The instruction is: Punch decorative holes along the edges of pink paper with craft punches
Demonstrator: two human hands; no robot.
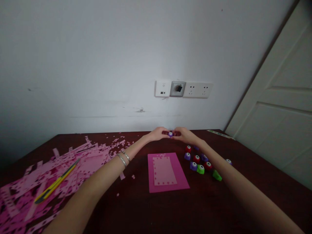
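Observation:
Near the back of the table, a small purple craft punch (170,134) with a white round top is held between both hands. My left hand (158,133) pinches it from the left, and my right hand (183,135) grips it from the right. Closer to me lies a dark pink sheet (182,182) with a lighter pink card (164,170) on it. The card has punched shapes along its left, top and bottom edges. Right of the sheet, partly behind my right forearm, stand several red, purple and green punches (200,169).
A heap of cut pink paper strips (85,165) and tiny punched bits covers the left side, with a yellow utility knife (58,182) on top. A patterned strip (220,134) lies at the back right. Wall sockets (198,90) sit above the table.

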